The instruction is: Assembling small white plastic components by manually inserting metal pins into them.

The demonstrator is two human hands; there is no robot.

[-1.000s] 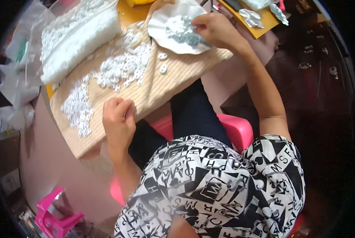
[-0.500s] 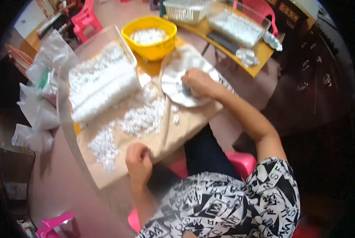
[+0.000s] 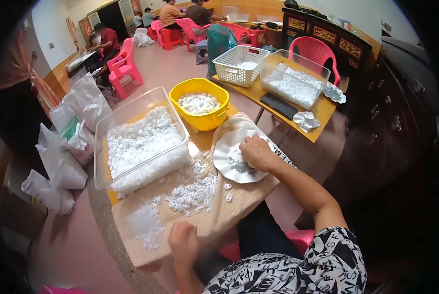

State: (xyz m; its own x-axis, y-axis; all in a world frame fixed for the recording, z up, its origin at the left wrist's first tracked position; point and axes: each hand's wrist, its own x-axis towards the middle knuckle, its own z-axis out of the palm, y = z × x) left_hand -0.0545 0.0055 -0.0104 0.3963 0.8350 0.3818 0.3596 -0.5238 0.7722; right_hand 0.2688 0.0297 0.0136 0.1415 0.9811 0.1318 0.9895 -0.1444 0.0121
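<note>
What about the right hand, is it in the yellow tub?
No, the right hand is at the white dish, apart from the yellow tub.

This looks like a home's room used as a small workshop — a carved cabinet and a curtain, but also people seated at the back and tubs of small white pieces.
</note>
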